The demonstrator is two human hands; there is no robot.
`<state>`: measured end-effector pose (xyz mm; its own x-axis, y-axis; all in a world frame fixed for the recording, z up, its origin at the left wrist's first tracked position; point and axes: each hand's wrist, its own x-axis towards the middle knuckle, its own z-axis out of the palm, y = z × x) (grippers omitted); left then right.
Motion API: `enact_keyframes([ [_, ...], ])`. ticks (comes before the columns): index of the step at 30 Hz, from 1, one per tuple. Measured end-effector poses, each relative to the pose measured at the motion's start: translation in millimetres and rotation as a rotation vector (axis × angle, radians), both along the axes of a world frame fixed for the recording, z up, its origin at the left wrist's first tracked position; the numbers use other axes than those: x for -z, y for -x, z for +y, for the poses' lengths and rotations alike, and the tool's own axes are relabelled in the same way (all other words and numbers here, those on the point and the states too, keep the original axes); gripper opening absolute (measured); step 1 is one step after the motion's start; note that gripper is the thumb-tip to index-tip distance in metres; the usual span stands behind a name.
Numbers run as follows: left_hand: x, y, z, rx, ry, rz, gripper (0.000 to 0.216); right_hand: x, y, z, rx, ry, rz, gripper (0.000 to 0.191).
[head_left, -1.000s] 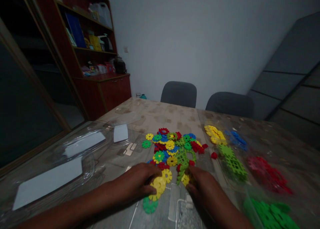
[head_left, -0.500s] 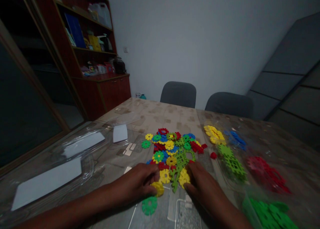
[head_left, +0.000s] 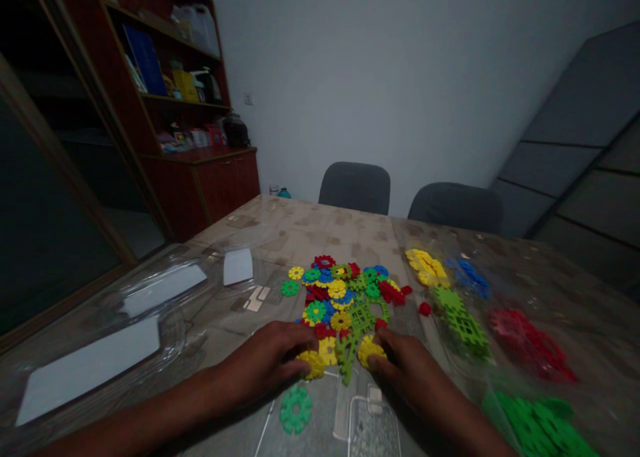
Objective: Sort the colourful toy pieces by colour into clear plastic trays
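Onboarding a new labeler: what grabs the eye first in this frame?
The bright pile of plastic discs mid-table, with the left hand and right hand on yellow discs at its near edge. A lone green disc lies just before the hands; sorted colour heaps line the right side.

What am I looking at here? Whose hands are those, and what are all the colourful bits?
The camera sits on a person's head and looks down, so you see that person's own arms. The left hand and right hand rest on a table, fingers on yellow flower-shaped pieces at the near edge of a mixed pile of plastic discs. A green disc lies alone, closer to you. On the right are sorted heaps: yellow, blue, light green grids, red. Clear plastic bags lie on the left. Two chairs stand behind.
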<state>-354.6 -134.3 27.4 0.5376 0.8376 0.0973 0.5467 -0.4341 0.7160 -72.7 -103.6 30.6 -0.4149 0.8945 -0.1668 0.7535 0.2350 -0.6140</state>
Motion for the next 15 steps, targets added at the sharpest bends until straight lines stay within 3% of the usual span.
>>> enact_keyframes([
  [9,-5.3,-4.0,-3.5,-0.054,0.055,-0.056,0.007,-0.9,12.4,-9.3,0.066,-0.202,-0.091,0.008],
  [15,-3.5,-7.8,-4.1,-0.092,0.105,-0.13,0.013,1.8,12.1,-9.1,0.052,-0.154,-0.056,0.009],
])
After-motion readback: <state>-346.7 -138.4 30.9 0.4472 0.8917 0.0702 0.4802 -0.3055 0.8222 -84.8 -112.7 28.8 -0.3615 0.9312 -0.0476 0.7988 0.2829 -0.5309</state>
